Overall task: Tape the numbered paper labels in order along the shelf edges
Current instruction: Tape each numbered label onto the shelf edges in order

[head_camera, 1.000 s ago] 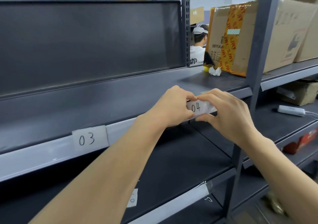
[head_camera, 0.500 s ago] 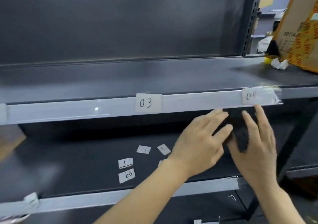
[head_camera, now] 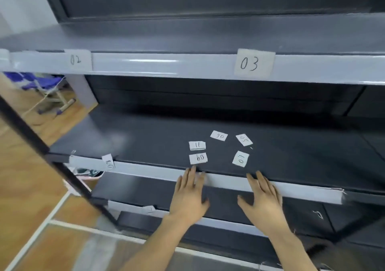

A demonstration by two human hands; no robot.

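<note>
Hands empty, fingers straight: left hand (head_camera: 188,195), right hand (head_camera: 261,200) at pale grey metal lower shelf edge (head_camera: 229,182), just short of five loose white paper labels (head_camera: 198,158) on dark board. Taped white labels 02 (head_camera: 78,60), 03 (head_camera: 253,63) on upper shelf edge (head_camera: 156,64). Step, likely: fetching next number; needs fingertip pinch off flat surface.

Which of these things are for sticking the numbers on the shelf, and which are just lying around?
For the job: label 02 and label 03, taped on the upper shelf edge; five loose paper labels on the lower shelf; left hand and right hand, both empty.
Just lying about: blurry purple thing on the floor, far left; pale tub under the shelves.
</note>
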